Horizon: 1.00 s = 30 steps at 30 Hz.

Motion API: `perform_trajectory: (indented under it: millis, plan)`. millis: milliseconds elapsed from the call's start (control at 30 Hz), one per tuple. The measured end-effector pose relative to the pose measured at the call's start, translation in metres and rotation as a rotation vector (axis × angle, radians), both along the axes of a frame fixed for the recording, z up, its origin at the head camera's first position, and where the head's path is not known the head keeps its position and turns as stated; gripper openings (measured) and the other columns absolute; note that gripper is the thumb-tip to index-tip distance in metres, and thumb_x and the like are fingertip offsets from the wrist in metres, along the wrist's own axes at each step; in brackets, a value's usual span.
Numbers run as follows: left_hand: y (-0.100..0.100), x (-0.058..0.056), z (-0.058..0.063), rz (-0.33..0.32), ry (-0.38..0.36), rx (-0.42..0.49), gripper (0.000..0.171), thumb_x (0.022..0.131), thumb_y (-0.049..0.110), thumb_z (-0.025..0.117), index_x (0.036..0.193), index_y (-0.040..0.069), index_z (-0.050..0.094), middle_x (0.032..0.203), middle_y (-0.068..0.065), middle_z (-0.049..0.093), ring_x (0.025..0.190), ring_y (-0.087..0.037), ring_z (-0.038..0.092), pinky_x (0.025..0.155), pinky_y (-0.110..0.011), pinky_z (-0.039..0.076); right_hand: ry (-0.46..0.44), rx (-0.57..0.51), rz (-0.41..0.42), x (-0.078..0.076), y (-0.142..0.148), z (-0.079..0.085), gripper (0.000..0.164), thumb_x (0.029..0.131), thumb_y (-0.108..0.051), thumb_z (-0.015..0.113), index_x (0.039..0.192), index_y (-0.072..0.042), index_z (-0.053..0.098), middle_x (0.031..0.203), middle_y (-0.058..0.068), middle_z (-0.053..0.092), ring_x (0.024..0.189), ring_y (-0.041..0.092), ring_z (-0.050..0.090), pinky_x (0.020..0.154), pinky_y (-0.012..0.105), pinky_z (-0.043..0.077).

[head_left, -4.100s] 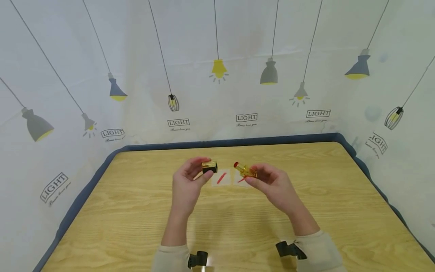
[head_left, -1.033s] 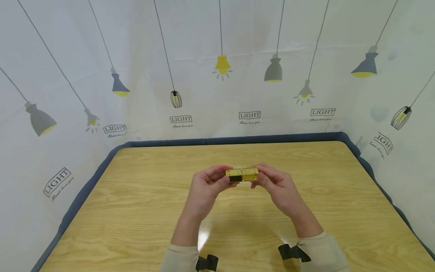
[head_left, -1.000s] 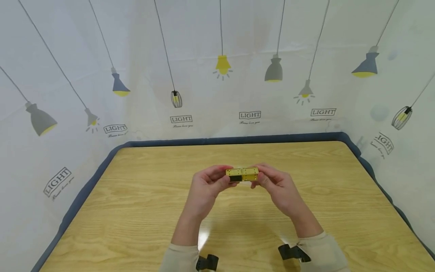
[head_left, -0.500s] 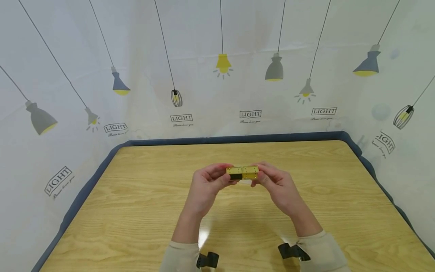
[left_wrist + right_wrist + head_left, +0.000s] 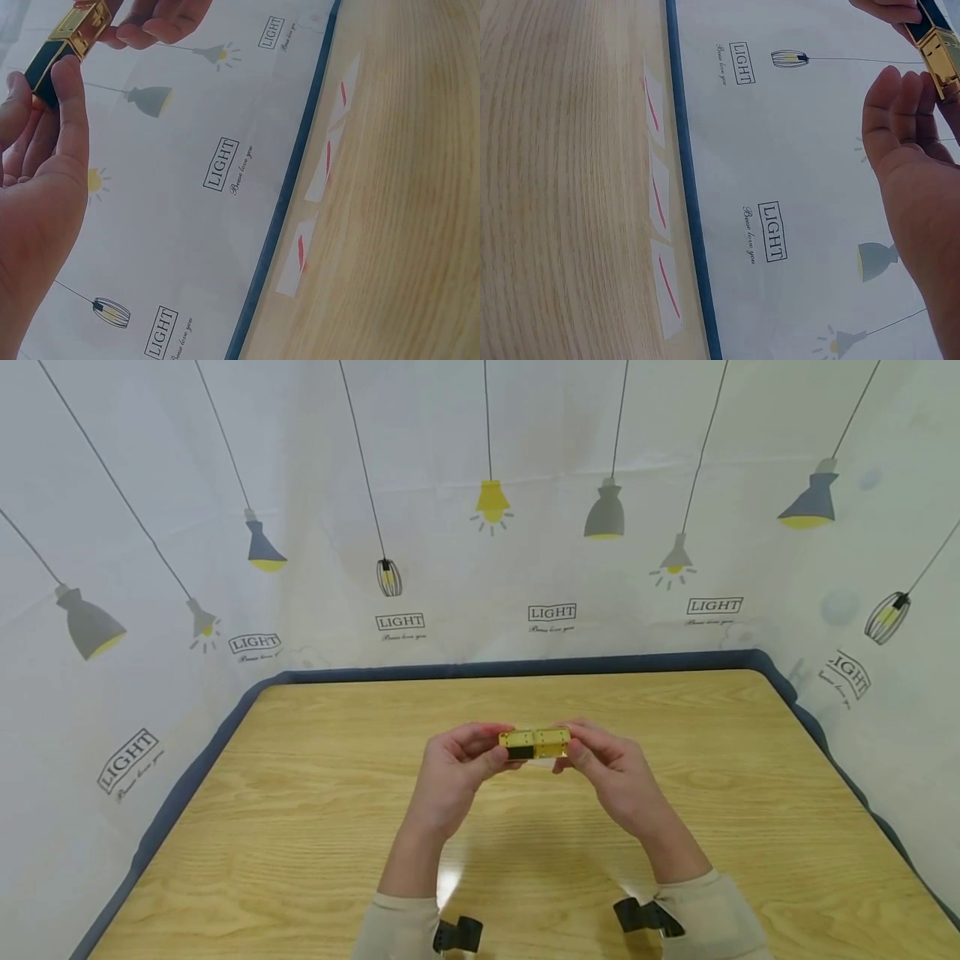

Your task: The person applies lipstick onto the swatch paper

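Observation:
A gold and black lipstick (image 5: 535, 743) lies level between both hands above the table, its black-panelled cap against the gold base with no red tip showing. My left hand (image 5: 453, 777) pinches the cap end between thumb and fingers. My right hand (image 5: 621, 777) grips the gold base from the other side. The left wrist view shows the thumb and index finger on the black cap (image 5: 49, 69). Seen from the right wrist, the gold base (image 5: 939, 56) sits at the fingertips, partly cut off by the frame edge.
Beyond the hands, white paper pieces (image 5: 296, 259) with red strokes lie in a row near the table's far edge; the hands mostly hide them in the head view. A dark blue border (image 5: 600, 667) rims the wooden table (image 5: 300, 827). A lamp-patterned wall covering (image 5: 435, 460) rises behind.
About four seconds ago the cap and the lipstick were apart, with the red tip exposed. Both hands have since come together and the two parts now meet. The last second shows almost no movement.

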<state>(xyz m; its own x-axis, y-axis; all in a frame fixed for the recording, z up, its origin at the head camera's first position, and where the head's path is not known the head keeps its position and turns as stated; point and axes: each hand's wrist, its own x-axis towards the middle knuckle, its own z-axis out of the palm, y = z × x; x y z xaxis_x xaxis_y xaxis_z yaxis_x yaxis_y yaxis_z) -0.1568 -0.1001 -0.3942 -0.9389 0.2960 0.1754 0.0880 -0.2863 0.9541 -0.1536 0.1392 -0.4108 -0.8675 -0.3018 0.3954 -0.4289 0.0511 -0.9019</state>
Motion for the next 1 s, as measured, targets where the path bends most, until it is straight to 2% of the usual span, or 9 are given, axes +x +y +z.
perform_trajectory:
  millis: [400,600,767,867,1000]
  plan:
    - [0.002,0.0,-0.001,-0.006,-0.016,0.021,0.05,0.098,0.014,0.075,0.13,-0.021,0.06,0.107,0.002,0.081,0.095,-0.012,0.079,0.093,-0.029,0.064,-0.025,-0.008,-0.006,0.001,-0.001,-0.003,0.037,0.113,-0.016,0.049,0.134,0.008,0.066,0.124,-0.013,0.067,0.094,0.01,0.07,0.091,0.022,0.061]
    - [0.002,0.002,-0.001,-0.009,-0.044,0.048,0.043,0.1,0.009,0.072,0.13,-0.02,0.061,0.108,0.001,0.081,0.097,-0.014,0.079,0.093,-0.029,0.064,-0.023,0.0,0.002,0.001,-0.001,-0.002,0.036,0.113,-0.015,0.049,0.133,0.009,0.067,0.123,-0.013,0.067,0.096,0.012,0.07,0.091,0.023,0.061]
    - [0.005,-0.001,0.0,0.008,-0.016,0.006,0.043,0.1,0.008,0.073,0.13,-0.019,0.062,0.108,0.0,0.08,0.095,-0.013,0.079,0.093,-0.03,0.064,-0.026,0.05,-0.031,0.0,0.003,0.002,0.036,0.113,-0.018,0.05,0.133,0.007,0.068,0.118,-0.016,0.069,0.094,0.01,0.07,0.092,0.021,0.06]
    - [0.007,-0.003,0.001,0.028,0.001,-0.014,0.039,0.099,0.006,0.073,0.129,-0.018,0.064,0.107,-0.001,0.081,0.093,-0.013,0.079,0.093,-0.031,0.064,-0.011,0.084,-0.067,-0.001,0.005,0.004,0.035,0.113,-0.017,0.051,0.135,0.005,0.068,0.117,-0.009,0.071,0.092,0.009,0.07,0.091,0.021,0.06]
    - [0.013,-0.007,0.003,0.095,-0.002,-0.068,0.031,0.099,0.004,0.074,0.125,-0.012,0.07,0.105,-0.002,0.08,0.091,-0.013,0.078,0.092,-0.03,0.064,0.049,0.112,-0.119,-0.003,0.005,0.005,0.033,0.11,-0.011,0.058,0.139,0.002,0.066,0.125,0.012,0.072,0.098,0.007,0.069,0.087,0.02,0.061]
